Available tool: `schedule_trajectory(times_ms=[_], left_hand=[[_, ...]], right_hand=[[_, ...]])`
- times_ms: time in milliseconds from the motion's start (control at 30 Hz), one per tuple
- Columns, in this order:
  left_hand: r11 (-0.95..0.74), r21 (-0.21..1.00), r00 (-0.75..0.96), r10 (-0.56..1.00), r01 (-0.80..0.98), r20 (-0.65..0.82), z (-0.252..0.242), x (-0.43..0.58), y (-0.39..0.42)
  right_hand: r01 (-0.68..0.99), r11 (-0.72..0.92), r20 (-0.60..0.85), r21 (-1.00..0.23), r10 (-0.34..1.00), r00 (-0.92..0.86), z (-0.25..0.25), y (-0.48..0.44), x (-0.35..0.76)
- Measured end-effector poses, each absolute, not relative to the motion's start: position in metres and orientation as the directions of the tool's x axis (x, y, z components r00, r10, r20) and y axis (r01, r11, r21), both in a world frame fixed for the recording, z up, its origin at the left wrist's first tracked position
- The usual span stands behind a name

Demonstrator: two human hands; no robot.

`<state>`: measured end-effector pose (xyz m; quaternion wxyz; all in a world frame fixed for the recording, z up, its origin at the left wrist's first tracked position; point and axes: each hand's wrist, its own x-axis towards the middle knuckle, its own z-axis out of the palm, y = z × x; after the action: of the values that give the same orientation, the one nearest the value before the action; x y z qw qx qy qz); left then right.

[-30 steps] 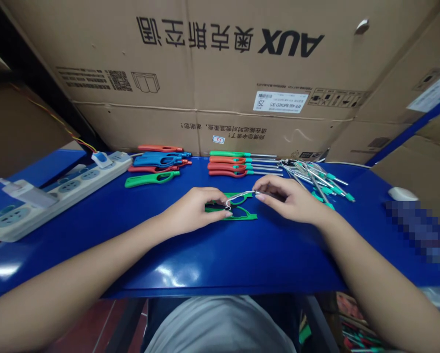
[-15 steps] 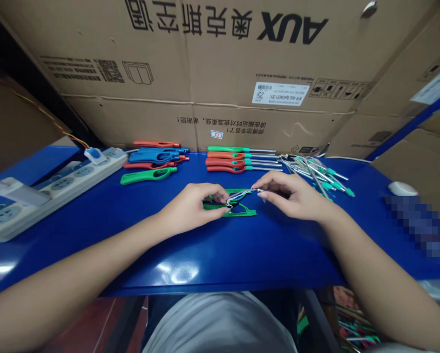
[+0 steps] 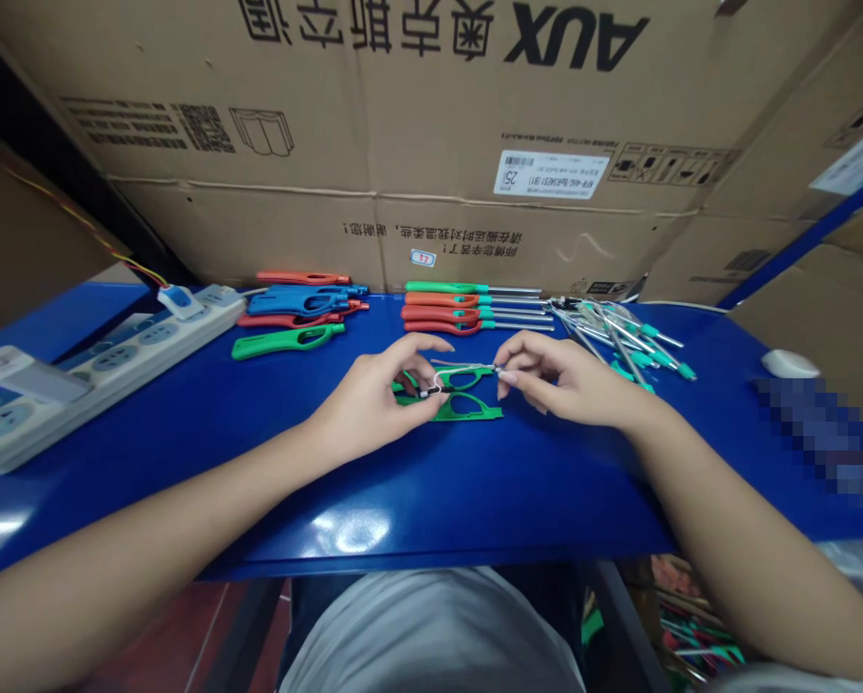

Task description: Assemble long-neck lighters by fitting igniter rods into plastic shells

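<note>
Blue table (image 3: 474, 500), glossy, spans the view from side to side. Cardboard (image 3: 431, 159) stands upright behind it, its large printing upside down. White power strip (image 3: 137, 349) lies slantwise at the left, two plugs in it. Left hand (image 3: 384, 390) and right hand (image 3: 571, 385) face each other over the middle of the table, a little apart. Near the cardboard, right of centre: loose heap of metal tubes (image 3: 622, 342) with teal ends. Left of the heap, a row of lighters (image 3: 442, 315), green, orange and red, their tubes pointing right; farther left, handles (image 3: 287, 301) in orange, blue, red and green. Two green shells (image 3: 467, 416) lie below the hands, side by side (the left hand covers their left ends; contact cannot be told). Black piece (image 3: 442, 390): pinched between left thumb and a bent finger, index finger lifted clear. White wire (image 3: 467, 371) runs from there above the shells, its far end nipped between right thumb and fingertips
</note>
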<state>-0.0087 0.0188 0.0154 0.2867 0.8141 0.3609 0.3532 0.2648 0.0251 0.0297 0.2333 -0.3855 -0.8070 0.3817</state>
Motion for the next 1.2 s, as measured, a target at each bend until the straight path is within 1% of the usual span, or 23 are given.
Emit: schedule_trajectory(times_ms=[167,333,433,567,633,800,867,1000,1200], left_hand=[[-0.617,0.699,0.47,0.768,0.361,0.434,0.016,-0.009,0.016],[-0.638,0.669,0.474,0.756,0.381,0.452,0.016,-0.008,0.016],[-0.617,0.668,0.461,0.776,0.416,0.43,0.015,-0.007,0.019],[-0.575,0.686,0.487,0.799,0.446,0.353,0.01,-0.009,0.026],[-0.566,0.683,0.513,0.798,0.461,0.316,0.007,-0.01,0.029],[-0.606,0.633,0.59,0.758,0.482,0.277,0.004,-0.012,0.032],[-0.629,0.606,0.612,0.741,0.487,0.277,0.005,-0.012,0.031],[-0.659,0.567,0.639,0.717,0.493,0.278,0.005,-0.012,0.029],[-0.677,0.528,0.654,0.706,0.512,0.272,0.0,-0.011,0.03]], right_hand=[[0.505,0.429,0.023,-0.749,0.779,-0.627,0.032,0.027,0.264],[0.557,0.491,-0.023,-0.67,0.736,-0.677,0.031,0.028,0.264],[0.552,0.525,-0.036,-0.648,0.703,-0.711,0.03,0.028,0.265],[0.522,0.548,-0.045,-0.654,0.66,-0.75,0.029,0.03,0.268],[0.535,0.527,-0.071,-0.66,0.665,-0.743,0.029,0.031,0.269],[0.641,0.364,-0.205,-0.676,0.742,-0.638,0.029,0.033,0.272],[0.649,0.38,-0.197,-0.659,0.746,-0.636,0.029,0.034,0.273],[0.622,0.475,-0.12,-0.622,0.727,-0.676,0.027,0.036,0.273],[0.643,0.534,-0.098,-0.55,0.723,-0.684,0.024,0.037,0.272]])
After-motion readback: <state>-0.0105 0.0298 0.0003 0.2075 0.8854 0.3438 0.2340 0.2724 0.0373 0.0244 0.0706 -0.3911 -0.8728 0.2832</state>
